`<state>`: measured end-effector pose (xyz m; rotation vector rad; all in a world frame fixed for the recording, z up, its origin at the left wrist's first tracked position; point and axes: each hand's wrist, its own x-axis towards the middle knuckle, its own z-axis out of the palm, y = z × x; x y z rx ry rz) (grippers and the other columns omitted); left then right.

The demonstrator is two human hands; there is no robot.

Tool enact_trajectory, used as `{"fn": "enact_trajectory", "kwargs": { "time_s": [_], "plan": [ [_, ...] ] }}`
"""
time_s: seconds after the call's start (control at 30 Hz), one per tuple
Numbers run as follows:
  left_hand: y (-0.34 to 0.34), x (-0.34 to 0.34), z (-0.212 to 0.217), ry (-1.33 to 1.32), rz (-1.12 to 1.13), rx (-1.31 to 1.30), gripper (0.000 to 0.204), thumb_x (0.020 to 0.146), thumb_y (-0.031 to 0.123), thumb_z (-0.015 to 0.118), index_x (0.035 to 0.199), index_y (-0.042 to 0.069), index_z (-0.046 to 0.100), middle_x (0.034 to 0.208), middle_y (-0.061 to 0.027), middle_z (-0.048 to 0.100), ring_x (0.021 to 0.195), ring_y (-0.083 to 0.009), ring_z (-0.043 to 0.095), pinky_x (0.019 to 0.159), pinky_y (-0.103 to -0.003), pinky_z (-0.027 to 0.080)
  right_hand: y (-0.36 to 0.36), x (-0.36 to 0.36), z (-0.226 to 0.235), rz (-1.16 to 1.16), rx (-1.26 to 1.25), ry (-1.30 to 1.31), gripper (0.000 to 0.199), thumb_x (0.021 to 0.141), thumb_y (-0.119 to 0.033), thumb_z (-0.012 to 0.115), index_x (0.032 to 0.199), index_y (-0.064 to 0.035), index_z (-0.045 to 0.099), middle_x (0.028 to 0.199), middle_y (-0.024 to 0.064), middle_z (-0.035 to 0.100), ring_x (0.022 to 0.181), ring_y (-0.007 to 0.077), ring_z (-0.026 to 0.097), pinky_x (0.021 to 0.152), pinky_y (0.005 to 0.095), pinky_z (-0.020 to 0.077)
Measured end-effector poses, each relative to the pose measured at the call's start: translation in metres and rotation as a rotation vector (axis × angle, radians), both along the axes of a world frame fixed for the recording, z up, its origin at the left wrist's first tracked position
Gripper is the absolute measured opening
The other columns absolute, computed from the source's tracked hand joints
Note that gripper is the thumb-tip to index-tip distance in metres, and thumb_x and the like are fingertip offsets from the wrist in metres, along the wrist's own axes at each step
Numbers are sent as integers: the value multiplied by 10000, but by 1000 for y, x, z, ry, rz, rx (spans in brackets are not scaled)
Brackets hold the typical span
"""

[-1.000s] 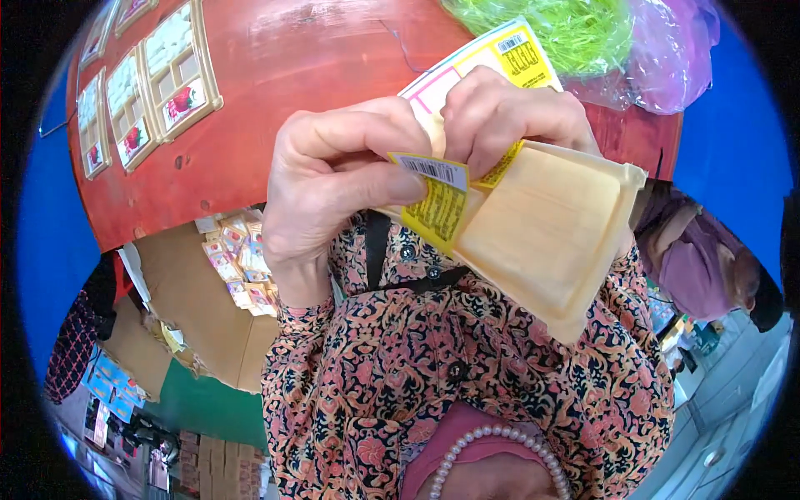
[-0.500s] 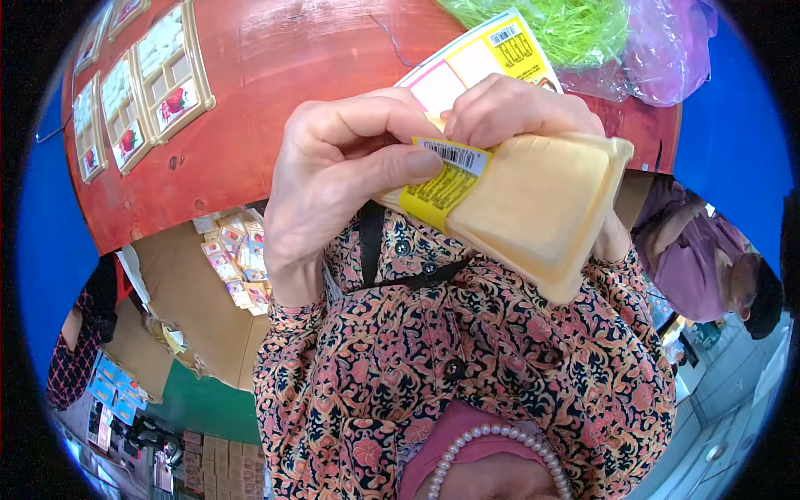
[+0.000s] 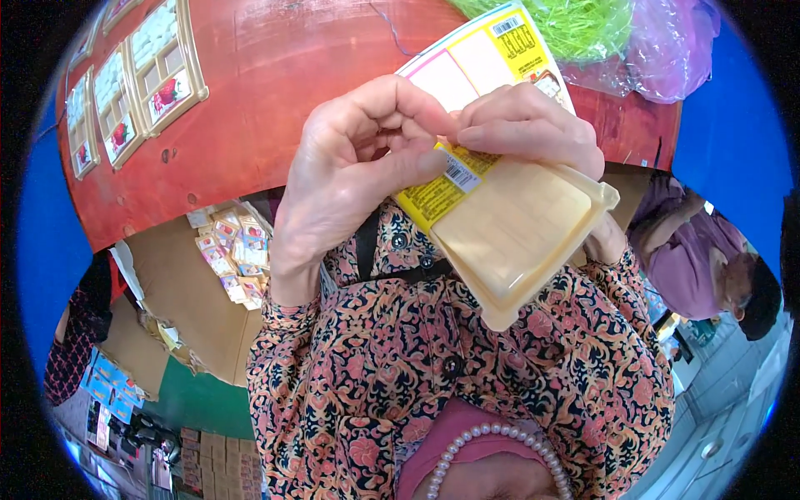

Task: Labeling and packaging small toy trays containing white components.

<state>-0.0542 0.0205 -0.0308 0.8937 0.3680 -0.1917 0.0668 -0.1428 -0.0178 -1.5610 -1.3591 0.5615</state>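
Note:
A beige plastic tray (image 3: 517,229) is held up in front of my chest, tilted, with its underside facing up. A yellow printed band (image 3: 435,198) with a barcode lies across one end of it. My left hand (image 3: 358,167) pinches the band's edge between thumb and fingers. From the far side, my right hand (image 3: 533,129) grips the tray, its thumb and fingertips meeting the left fingertips at the band. Part of the tray's end is hidden behind the fingers.
Several filled beige trays (image 3: 172,75) with strawberry pictures lie at the left of the red table (image 3: 275,50). Behind my hands are a printed card sheet (image 3: 500,58), bright green shreds (image 3: 587,29) and a purple plastic bag (image 3: 671,50). A cardboard box (image 3: 187,283) holds small packs. Another person sits at right.
The tray has turned, its free end swinging down and to the left. My right fingertips have moved closer to the left ones at the band.

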Motion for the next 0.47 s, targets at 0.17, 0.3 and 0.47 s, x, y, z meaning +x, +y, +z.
{"fn": "enact_trajectory", "kwargs": {
  "time_s": [0.17, 0.3, 0.47],
  "plan": [
    [-6, -3, -7, -31, 40, 51, 128, 761, -37, 627, 869, 11, 578, 801, 2, 585, 718, -28, 537, 650, -161, 437, -2, -1, -6, 6, -16, 36, 300, 703, -123, 635, 976, 3, 620, 839, 90, 578, 761, 189, 580, 656, 266, 461],
    [-7, -9, -11, -76, 35, 195, 90, 756, -52, 612, 836, -17, 594, 791, -13, 601, 719, -51, 553, 656, -180, 452, 5, -7, 0, 26, -100, 202, 260, 734, -119, 635, 961, 9, 626, 830, 99, 586, 760, 191, 580, 662, 277, 465],
    [11, -10, -7, 68, 148, 33, 137, 855, -4, 514, 925, 16, 630, 807, -48, 626, 753, -76, 564, 705, -202, 454, 9, -16, 5, -251, -449, 897, 679, 700, -361, 745, 1191, 21, 472, 1096, 143, 585, 1081, 227, 538, 871, 336, 474]
  ]
}}
